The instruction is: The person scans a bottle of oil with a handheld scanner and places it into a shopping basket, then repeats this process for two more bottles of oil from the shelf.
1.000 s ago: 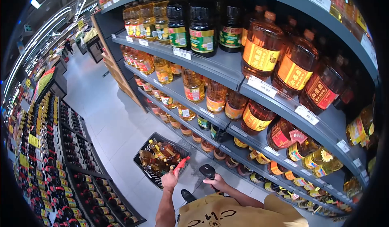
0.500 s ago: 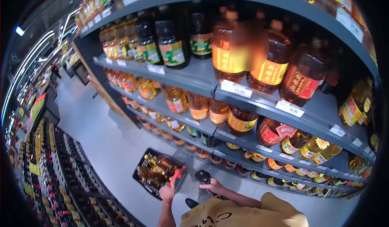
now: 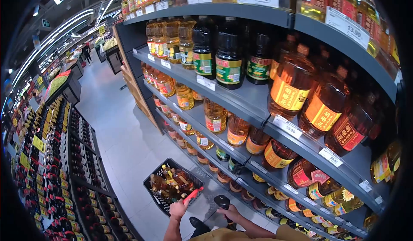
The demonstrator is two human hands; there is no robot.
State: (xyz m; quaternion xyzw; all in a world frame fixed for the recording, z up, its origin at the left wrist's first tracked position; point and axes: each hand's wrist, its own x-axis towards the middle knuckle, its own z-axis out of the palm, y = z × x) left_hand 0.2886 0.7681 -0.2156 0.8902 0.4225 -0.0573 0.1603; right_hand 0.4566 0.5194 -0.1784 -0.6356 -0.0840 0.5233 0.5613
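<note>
At the lower middle, my left hand point(image 3: 177, 208) is closed around the red handle point(image 3: 193, 195) of a black basket with slotted walls point(image 3: 161, 205). Several bottles of amber and golden oil point(image 3: 183, 179) lie tumbled inside it. To the right, my right hand point(image 3: 232, 215) wraps round the grip of a black handheld object with a rounded head point(image 3: 222, 201), whose exact kind I cannot make out. This hand is apart from the basket, nearer the lower shelves.
Curved grey shelving point(image 3: 241, 105) on the right carries oil bottles point(image 3: 292, 86) and price tags point(image 3: 287, 127). Racks of dark bottles point(image 3: 60, 185) line the left. A pale tiled aisle point(image 3: 101, 107) runs between them, with a distant person point(image 3: 87, 53) at its far end.
My view has swung, so the shelves sit farther right and lower and more of the aisle shows. Both hands keep their holds, and the basket stays at my left hand.
</note>
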